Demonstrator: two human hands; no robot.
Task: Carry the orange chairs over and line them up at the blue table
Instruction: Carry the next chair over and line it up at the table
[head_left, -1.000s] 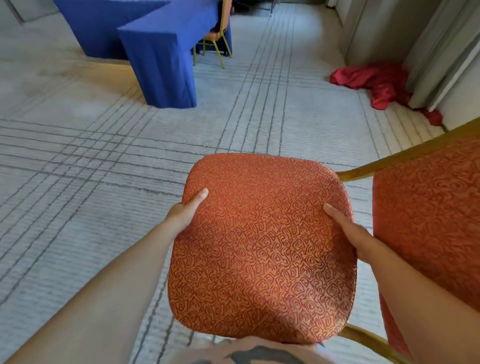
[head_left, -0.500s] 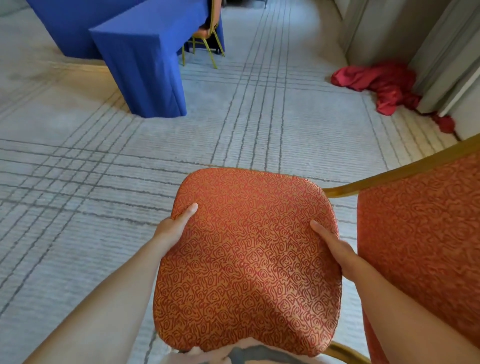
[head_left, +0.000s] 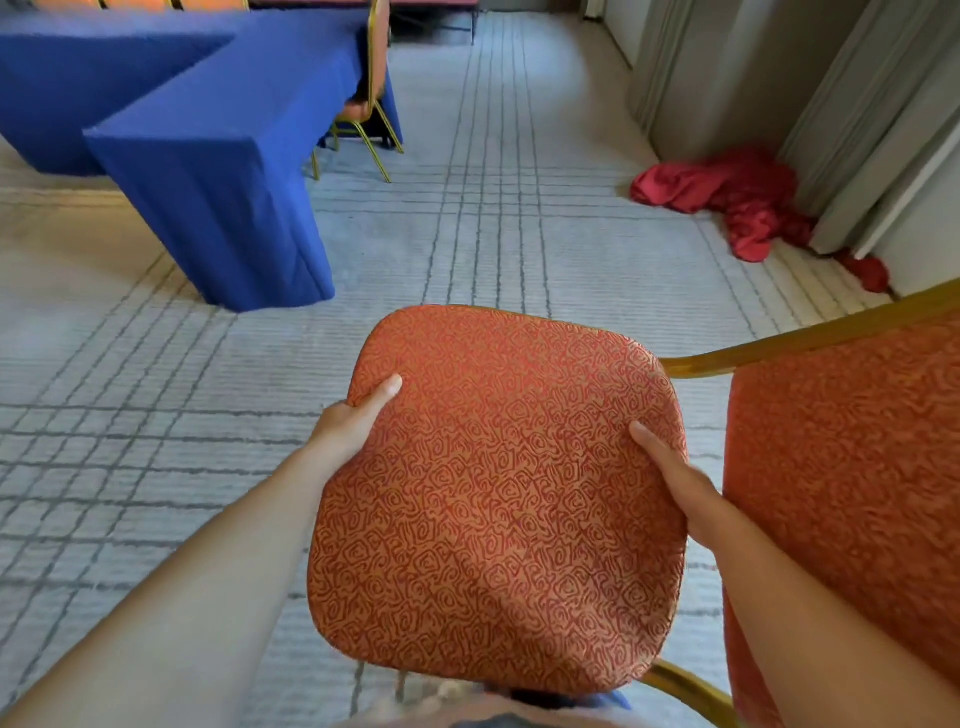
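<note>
I carry an orange patterned chair (head_left: 498, 499) in front of me, its seat tilted up toward me and its backrest (head_left: 852, 467) at the right with a gold frame. My left hand (head_left: 353, 426) grips the seat's left edge, thumb on top. My right hand (head_left: 670, 467) grips the seat's right edge, thumb on the cushion. The blue table (head_left: 223, 156) stands ahead at the upper left, draped to the floor. Another orange chair (head_left: 371, 88) with gold legs is tucked at its far right side.
Pale carpet with grey grid lines (head_left: 493, 218) stretches ahead between the table and the right wall. A crumpled red cloth (head_left: 737, 197) lies on the floor by the grey wall panels (head_left: 779, 78). More orange chair backs (head_left: 140, 4) show at the top left.
The blue table and the red cloth have drawn closer and lower in view. My grip on the chair seat is unchanged.
</note>
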